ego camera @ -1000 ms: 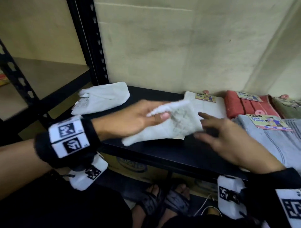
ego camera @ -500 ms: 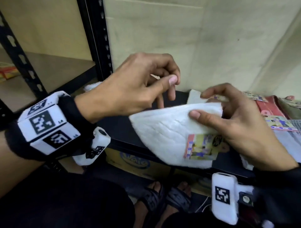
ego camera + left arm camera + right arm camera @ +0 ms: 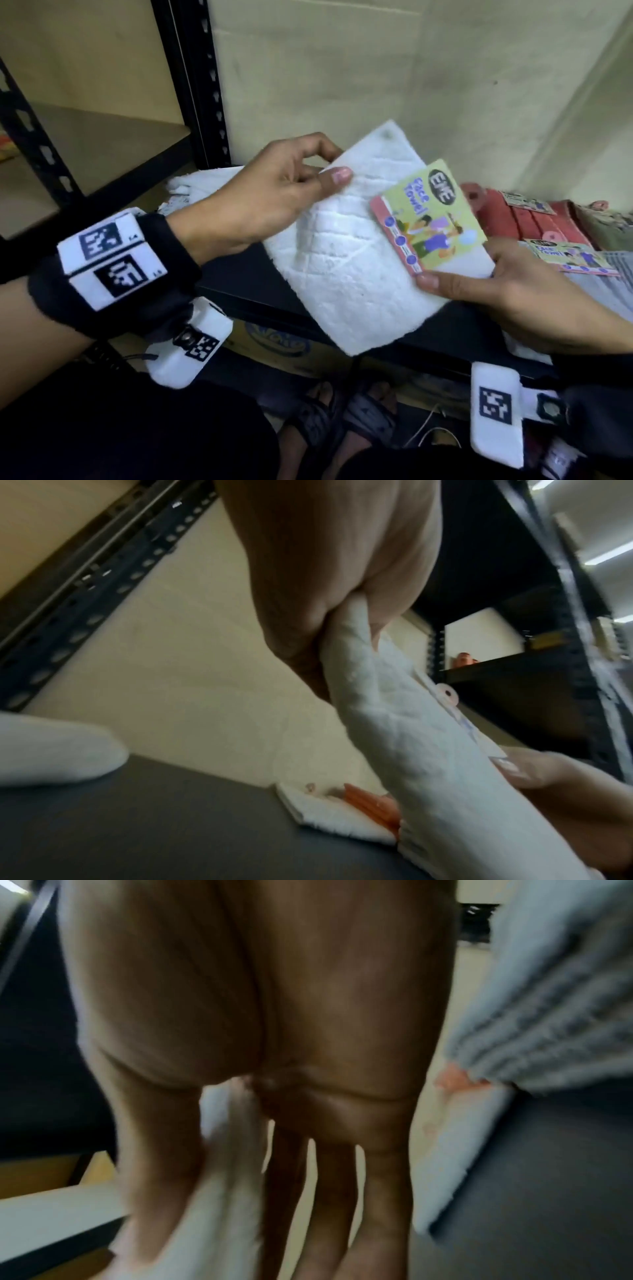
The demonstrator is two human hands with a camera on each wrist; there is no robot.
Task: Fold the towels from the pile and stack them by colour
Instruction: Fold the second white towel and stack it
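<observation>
**White towel held up between two hands over the black shelf**

The black shelf [image 3: 239, 284] is carrying, at its right end, a grey towel [image 3: 609, 291] and red towels [image 3: 520, 222], with a second white towel [image 3: 202, 185] lying at the left behind the left wrist. Above the shelf's front edge, the white towel [image 3: 346, 260] is hanging in the air, clear of the surface, its printed "Face Towel" card [image 3: 431, 219] facing the head camera. The left hand [image 3: 263, 202] is pinching the towel's upper left edge between thumb and curled fingers; the right hand [image 3: 513, 301] is gripping the lower right corner, thumb on top beside the card. Only the left wrist view is showing the towel [image 3: 404, 723] edge-on, squeezed in the fist. The blurred right wrist view is showing white cloth [image 3: 219, 1191] between thumb and long fingers.
</observation>
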